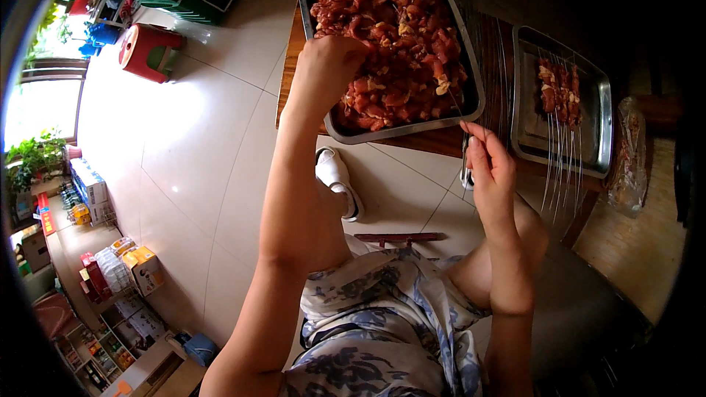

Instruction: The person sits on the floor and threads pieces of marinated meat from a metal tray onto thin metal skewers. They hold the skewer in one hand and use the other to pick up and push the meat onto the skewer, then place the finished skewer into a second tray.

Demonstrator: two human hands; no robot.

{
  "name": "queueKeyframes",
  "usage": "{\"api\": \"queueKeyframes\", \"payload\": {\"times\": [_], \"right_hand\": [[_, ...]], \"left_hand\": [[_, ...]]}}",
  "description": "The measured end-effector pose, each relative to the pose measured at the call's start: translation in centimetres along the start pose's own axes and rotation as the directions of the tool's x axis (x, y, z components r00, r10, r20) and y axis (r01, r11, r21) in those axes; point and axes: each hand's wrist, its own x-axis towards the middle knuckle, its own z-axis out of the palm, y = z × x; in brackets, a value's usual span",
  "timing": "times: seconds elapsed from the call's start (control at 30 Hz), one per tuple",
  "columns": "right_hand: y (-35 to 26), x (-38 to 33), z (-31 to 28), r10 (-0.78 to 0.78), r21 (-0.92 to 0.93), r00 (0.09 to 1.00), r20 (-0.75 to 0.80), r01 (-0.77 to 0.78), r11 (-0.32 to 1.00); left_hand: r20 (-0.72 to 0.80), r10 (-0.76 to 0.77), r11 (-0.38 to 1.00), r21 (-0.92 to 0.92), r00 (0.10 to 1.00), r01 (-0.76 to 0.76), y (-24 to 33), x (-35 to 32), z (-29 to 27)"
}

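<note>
Two bare arms (283, 235) extend, left hand (329, 70) at one meat tray (401, 132), its grip indiscernible, right hand (488, 160) gripping one skewer (457, 105).

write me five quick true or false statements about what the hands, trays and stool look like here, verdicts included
1. The left hand is at the raw meat in the larger tray. True.
2. The right hand is empty. False: the right hand pinches a thin skewer.
3. The smaller tray holds several skewers loaded with meat. True.
4. The stool is mostly yellow. False: the stool is mostly red.
5. The clear plastic bag lies inside the larger tray. False: the clear plastic bag is to the right of the smaller tray.
</note>
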Motion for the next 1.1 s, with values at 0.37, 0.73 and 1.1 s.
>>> {"api": "queueKeyframes", "payload": {"times": [0.37, 0.73, 1.1], "right_hand": [[-0.7, -0.5, 0.4, -0.012, 0.041, 0.999, 0.031, 0.011, 0.999], [-0.4, -0.4, 0.3, -0.020, -0.047, 0.999, 0.036, 0.022, 0.999], [-1.3, -0.1, -0.8, 0.328, 0.264, 0.912, 0.246, -0.389, 0.883]], "left_hand": [[0.094, 0.056, 0.104, -0.991, 0.994, 0.088, 0.2, 0.4, -0.6], [0.049, -0.039, 0.094, -0.994, 0.998, 0.052, 0.0, 0.6, -0.4], [0.152, -0.037, 0.218, -0.963, 0.988, 0.156, -0.7, 0.9, -0.6]]}}
